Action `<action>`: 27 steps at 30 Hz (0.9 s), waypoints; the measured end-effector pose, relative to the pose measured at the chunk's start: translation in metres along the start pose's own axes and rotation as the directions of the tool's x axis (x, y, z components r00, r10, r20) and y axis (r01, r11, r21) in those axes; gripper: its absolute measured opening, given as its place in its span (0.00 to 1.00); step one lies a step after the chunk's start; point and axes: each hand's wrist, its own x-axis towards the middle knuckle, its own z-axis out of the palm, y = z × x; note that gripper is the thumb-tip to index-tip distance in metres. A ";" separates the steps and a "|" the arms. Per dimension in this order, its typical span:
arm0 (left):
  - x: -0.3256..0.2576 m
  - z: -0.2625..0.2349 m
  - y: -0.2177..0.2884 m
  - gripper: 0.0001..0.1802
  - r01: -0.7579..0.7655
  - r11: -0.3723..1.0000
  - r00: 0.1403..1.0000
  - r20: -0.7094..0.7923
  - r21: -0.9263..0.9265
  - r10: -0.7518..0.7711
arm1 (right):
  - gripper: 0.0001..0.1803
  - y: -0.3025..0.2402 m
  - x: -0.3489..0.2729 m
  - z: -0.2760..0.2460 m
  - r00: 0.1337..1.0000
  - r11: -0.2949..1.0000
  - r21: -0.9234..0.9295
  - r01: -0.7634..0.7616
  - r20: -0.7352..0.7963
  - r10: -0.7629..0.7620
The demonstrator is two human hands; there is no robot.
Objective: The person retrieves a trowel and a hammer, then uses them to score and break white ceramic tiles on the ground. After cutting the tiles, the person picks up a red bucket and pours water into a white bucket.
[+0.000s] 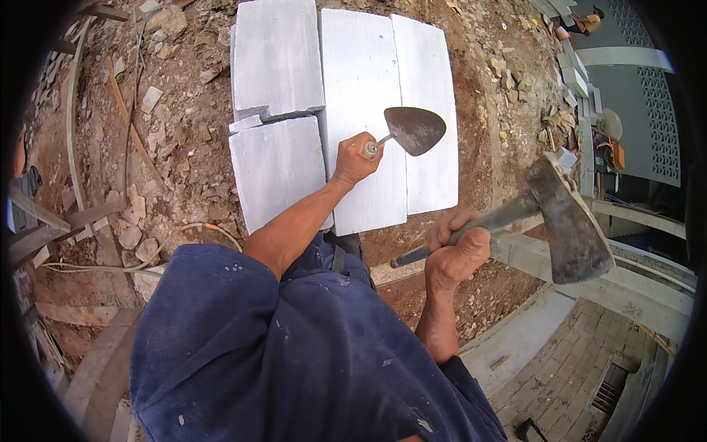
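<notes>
My left hand (356, 159) is closed around the handle of a pointed trowel (417, 131), held above several large white blocks (361, 66). Its dark, worn blade points to the right. In my right hand (458, 249) is a hatchet (574, 228), gripped by its grey handle, with the broad metal head up and to the right, away from the blocks. At the left of the stack, a jagged break separates an upper white block (278, 59) from a lower white piece (281, 169).
Rubble and brown soil (188, 66) surround the blocks. At left lie wooden poles (74, 110) and a thin yellowish hose (177, 234). Concrete beams (545, 258) cross at right, above a planked surface (560, 361). Another person (588, 23) is at the far upper right.
</notes>
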 end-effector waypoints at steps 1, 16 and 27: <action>0.000 0.000 0.001 0.11 -0.012 1.000 1.000 -0.004 0.000 0.012 | 0.29 -0.007 0.006 0.007 0.980 0.968 0.205 0.147 -0.161 -0.115; -0.002 0.001 0.005 0.11 0.013 1.000 1.000 -0.005 0.001 -0.013 | 0.28 0.015 -0.012 0.016 0.999 0.999 0.046 -0.023 -0.038 0.025; 0.000 0.003 -0.001 0.13 -0.008 1.000 1.000 -0.020 0.008 0.008 | 0.27 0.051 -0.027 -0.002 0.938 0.822 -0.524 -0.223 0.116 0.327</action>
